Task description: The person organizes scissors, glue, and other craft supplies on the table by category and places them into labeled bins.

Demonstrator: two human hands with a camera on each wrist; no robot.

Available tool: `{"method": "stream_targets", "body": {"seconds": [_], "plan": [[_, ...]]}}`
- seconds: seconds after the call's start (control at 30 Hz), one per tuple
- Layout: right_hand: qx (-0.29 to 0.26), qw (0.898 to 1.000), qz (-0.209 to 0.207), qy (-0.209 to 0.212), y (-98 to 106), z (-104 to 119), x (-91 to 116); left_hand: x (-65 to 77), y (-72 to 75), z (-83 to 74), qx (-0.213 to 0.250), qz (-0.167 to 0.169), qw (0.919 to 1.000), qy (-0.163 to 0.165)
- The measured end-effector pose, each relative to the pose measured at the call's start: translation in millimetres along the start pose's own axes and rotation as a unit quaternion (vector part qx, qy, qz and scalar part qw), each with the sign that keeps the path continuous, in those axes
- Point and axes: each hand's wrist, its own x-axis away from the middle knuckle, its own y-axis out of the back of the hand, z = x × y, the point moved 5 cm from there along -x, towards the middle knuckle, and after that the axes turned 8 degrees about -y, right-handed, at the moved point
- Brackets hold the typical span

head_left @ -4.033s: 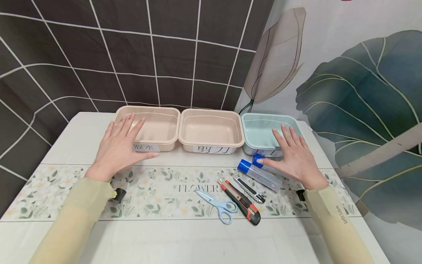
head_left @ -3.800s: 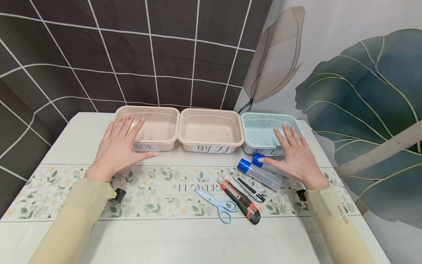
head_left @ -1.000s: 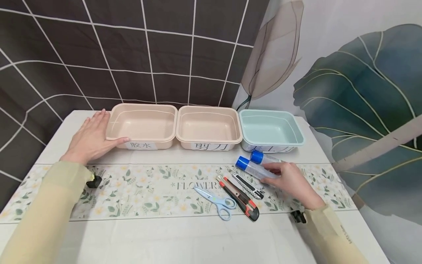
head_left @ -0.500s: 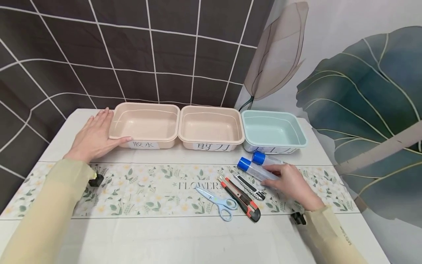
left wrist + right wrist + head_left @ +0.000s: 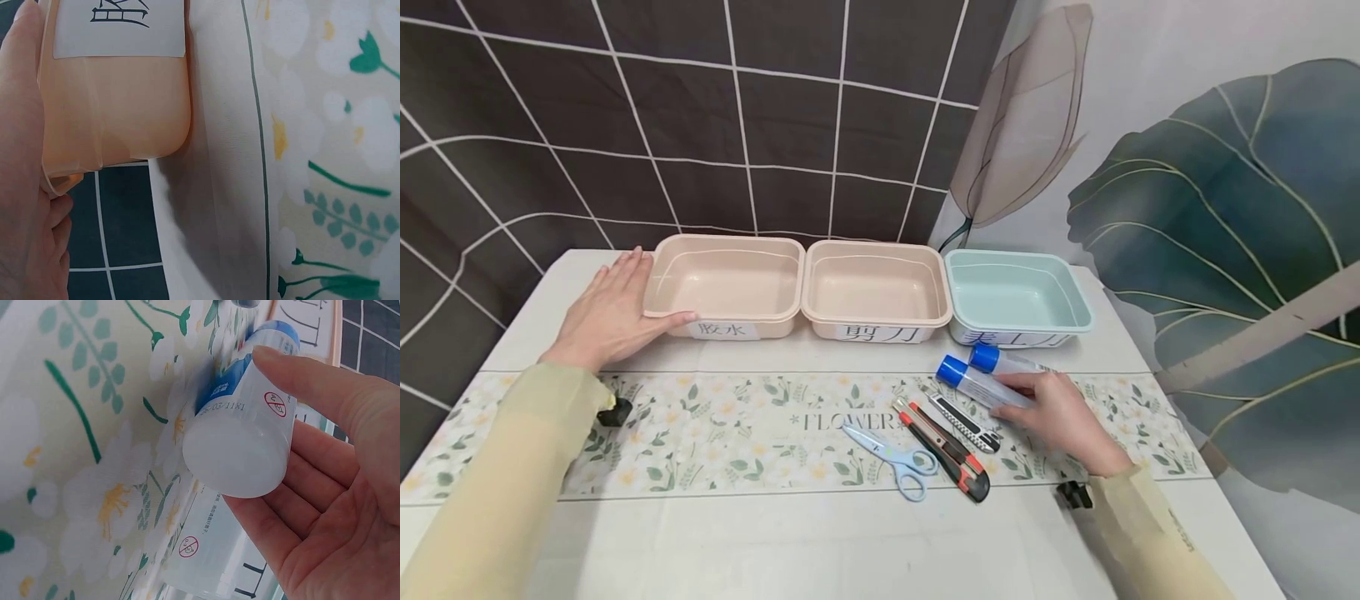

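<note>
Pinching nearer translucent blue-capped bottle (image 5: 977,384), right hand (image 5: 1062,417) with fingers curled round it, beside second bottle (image 5: 1009,362), before blue bin (image 5: 1018,293); left hand (image 5: 610,312), fingers straight, touching left beige bin (image 5: 726,287); middle beige bin (image 5: 876,287) between, all bins labelled

Hands (image 5: 604,312) well apart (right one (image 5: 1063,414) curled)
</note>
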Motion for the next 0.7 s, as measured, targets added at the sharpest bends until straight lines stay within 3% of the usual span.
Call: {"method": "stream_targets", "body": {"seconds": [0.17, 0.7], "plan": [[-0.014, 1.000, -0.006, -0.005, 4.5, 1.2, 2.1, 0.4, 0.1, -0.1, 0.002, 0.000, 1.0000, -0.001], [-0.036, 0.997, -0.044, 0.048, 30.9, 35.2, -3.5, 0.8, 0.5, 0.1, 0.002, -0.003, 1.0000, 0.002]]}}
